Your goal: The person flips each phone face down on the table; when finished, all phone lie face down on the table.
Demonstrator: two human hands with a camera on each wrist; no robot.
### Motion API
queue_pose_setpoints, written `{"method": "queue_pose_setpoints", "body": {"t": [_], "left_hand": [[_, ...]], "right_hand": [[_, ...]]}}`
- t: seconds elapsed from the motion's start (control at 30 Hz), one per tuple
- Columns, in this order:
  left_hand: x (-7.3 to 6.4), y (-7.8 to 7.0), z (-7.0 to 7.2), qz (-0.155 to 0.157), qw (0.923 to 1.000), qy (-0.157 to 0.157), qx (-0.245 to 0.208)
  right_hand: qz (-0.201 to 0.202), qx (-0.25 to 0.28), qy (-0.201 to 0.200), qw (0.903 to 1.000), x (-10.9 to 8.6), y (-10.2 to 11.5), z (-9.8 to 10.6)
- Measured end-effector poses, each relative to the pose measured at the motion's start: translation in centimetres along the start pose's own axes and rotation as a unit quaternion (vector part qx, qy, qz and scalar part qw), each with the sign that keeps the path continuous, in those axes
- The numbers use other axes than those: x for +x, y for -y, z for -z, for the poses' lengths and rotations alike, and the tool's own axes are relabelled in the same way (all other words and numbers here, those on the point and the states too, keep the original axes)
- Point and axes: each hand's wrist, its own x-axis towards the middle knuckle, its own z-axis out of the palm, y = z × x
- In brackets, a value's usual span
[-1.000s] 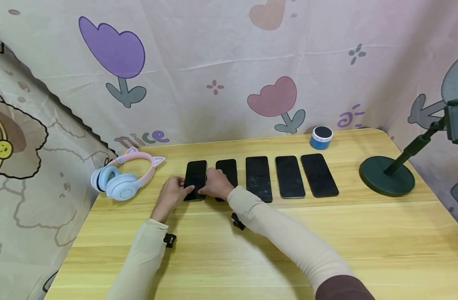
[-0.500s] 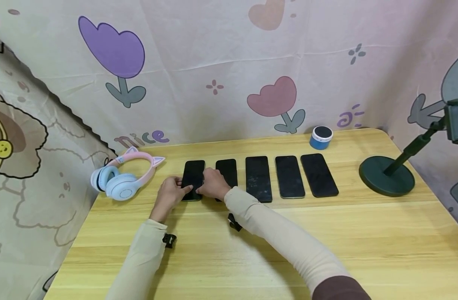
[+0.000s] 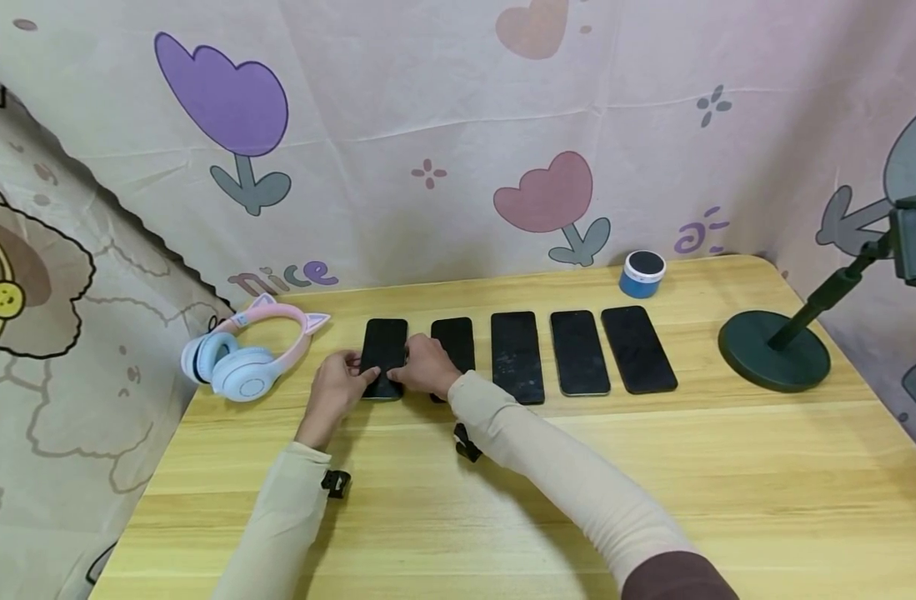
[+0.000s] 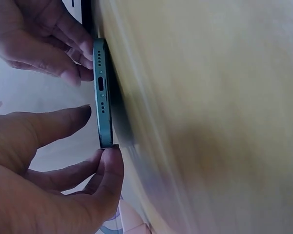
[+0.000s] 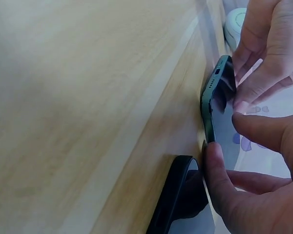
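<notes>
A black-screened smartphone (image 3: pixel 384 358) with a green frame lies at the left end of a row of phones. My left hand (image 3: pixel 336 388) holds its left edge, fingers along the side and thumb over the screen. On the opposite edge, my right hand (image 3: pixel 425 367) holds it in much the same way, partly covering the second phone (image 3: pixel 453 342). The left wrist view shows the phone's green bottom edge (image 4: pixel 102 92) with its charging port, fingertips at both sides. Seen from the right wrist, the phone (image 5: pixel 217 92) lies beside a dark neighbouring phone (image 5: pixel 168 200).
Right of the hands, more phones lie in the row: a smudged one (image 3: pixel 518 358), another (image 3: pixel 580 354) and a slightly slanted one (image 3: pixel 639 350). Pink and blue cat-ear headphones (image 3: pixel 247 367) lie left. A blue speaker (image 3: pixel 641 277) and a dark green stand (image 3: pixel 774 354) are at right.
Both hands have shifted the leftmost phone slightly to the left, widening its gap from the second phone. The other phones and objects have stayed put.
</notes>
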Motion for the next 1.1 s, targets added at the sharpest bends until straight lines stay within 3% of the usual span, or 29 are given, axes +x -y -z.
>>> {"method": "queue_pose_setpoints", "body": {"t": [0.43, 0.77, 1.1], "left_hand": [[-0.3, 0.1, 0.5, -0.039, 0.9978, -0.029, -0.045], [-0.7, 0.0, 1.1, -0.037, 0.9945, -0.029, -0.094], [-0.7, 0.0, 1.2, -0.033, 0.9856, -0.027, -0.163]], "right_hand": [[-0.009, 0.06, -0.004, 0.9981, -0.2, 0.3, 0.2], [-0.018, 0.088, 0.005, 0.9959, 0.0, 0.4, -0.1], [-0.017, 0.114, -0.004, 0.9933, 0.0, 0.4, -0.2]]}}
